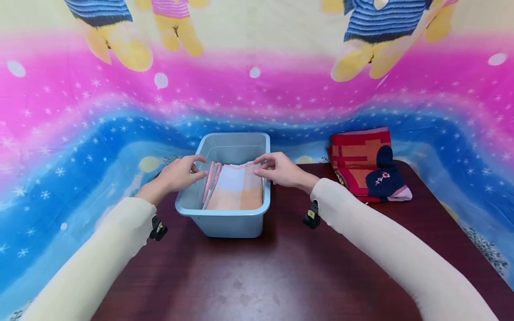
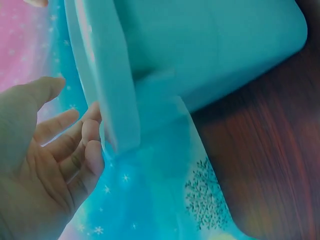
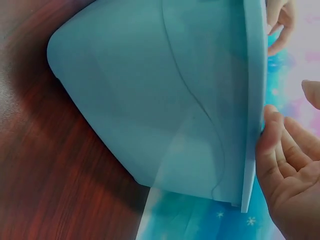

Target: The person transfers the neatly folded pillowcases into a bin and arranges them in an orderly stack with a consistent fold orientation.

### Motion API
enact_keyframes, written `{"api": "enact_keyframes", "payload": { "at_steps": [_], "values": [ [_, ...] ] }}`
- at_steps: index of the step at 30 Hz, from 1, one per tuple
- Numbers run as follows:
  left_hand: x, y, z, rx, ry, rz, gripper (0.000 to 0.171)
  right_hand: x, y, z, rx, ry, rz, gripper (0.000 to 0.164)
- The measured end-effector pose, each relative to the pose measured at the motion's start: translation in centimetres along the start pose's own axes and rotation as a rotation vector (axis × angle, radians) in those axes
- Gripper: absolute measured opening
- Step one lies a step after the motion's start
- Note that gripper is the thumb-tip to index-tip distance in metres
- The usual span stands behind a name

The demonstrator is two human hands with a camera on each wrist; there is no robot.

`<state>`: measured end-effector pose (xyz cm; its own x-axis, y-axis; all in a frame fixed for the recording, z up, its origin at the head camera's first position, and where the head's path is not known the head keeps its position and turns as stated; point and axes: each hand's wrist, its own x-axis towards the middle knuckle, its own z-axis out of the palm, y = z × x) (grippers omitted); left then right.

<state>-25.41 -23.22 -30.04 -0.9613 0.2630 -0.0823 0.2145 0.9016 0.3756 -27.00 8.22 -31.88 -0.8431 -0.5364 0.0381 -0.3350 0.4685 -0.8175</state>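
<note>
folded cloth (image 1: 237,187) in white and peach lies inside the grey-blue tub (image 1: 230,226), filling its near right part, with a narrower pink bundle (image 1: 209,183) standing along the cloth's left side. the person's left hand (image 1: 178,174) is at the tub's left rim, its grip fairly wide, thumb and fingers apart and nothing held between them. the right hand (image 1: 284,169) is over the right rim, close to the cloth's far corner; its grip is narrower, fingers bent with a gap to the thumb, and i can't tell whether the fingertips touch the fabric. the tub sits on the dark reddish surface (image 1: 257,276). well off to the right lies a red and orange textile (image 1: 353,151), a dark blue sock (image 1: 375,183) on top of it. a printed sheet (image 1: 249,93) hangs behind.
</note>
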Motion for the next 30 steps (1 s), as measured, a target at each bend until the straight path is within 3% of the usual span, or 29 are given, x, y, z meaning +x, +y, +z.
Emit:
{"api": "enact_keyframes", "payload": {
  "at_steps": [12, 21, 30],
  "values": [
    [-1.3, 2.4, 1.1, -0.192, 0.051, 0.094, 0.039, -2.3, 1.2, -1.2, 0.062, -0.008, 0.003, 0.038],
    [-2.4, 4.3, 2.5, -0.183, 0.077, 0.124, 0.039, -3.9, 1.7, -1.7, 0.096, 0.009, -0.013, 0.04],
    [-2.8, 5.5, 3.6, -0.234, 0.084, 0.186, 0.036, -5.2, 2.1, -2.0, 0.056, -0.012, -0.03, 0.041]
  ]
}}
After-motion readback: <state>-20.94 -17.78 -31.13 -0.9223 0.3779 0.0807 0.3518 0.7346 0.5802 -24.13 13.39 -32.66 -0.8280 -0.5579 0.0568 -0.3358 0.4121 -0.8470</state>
